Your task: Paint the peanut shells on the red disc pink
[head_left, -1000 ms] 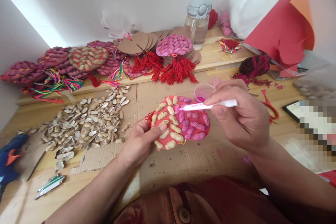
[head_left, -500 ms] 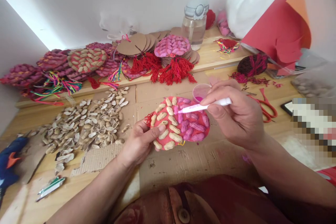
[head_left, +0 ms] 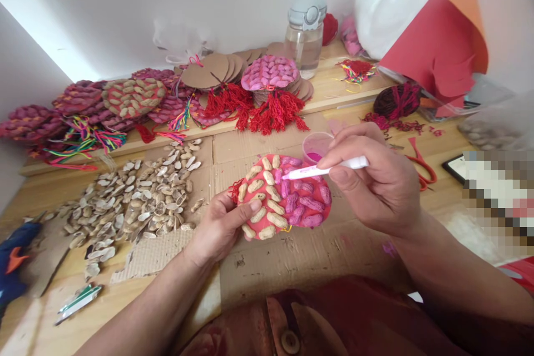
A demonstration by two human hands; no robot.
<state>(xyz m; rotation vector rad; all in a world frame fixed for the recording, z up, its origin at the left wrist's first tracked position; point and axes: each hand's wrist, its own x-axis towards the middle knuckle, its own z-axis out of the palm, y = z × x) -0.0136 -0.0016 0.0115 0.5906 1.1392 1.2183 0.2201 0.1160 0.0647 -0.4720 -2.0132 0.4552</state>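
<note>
Between the thumb and fingers of my left hand [head_left: 233, 214] is the left edge of a round red disc [head_left: 263, 196] covered with peanut shells. The shells on its left half are plain tan; those on the right half are pink-purple. My right hand [head_left: 375, 178] pinches a slim white brush pen [head_left: 334, 169], its tip touching or just above a pink shell near the disc's middle. Just behind the disc stands a small clear cup [head_left: 317, 142] with magenta liquid, partly hidden by my right fingers. Red threads [head_left: 236, 191] stick out by my left hand.
Loose peanut shells [head_left: 142, 194] are heaped at left on cardboard [head_left: 267, 261]. Finished shell discs [head_left: 136, 94] with tassels line a raised ledge at the back, beside a water bottle [head_left: 306, 39]. Red scissors [head_left: 425, 169], a yarn ball [head_left: 396, 100] and a phone [head_left: 456, 169] lie at right.
The whole view has shifted slightly. Both hands keep their grips, and the pen tip stays near the same pink shells at the disc's middle.
</note>
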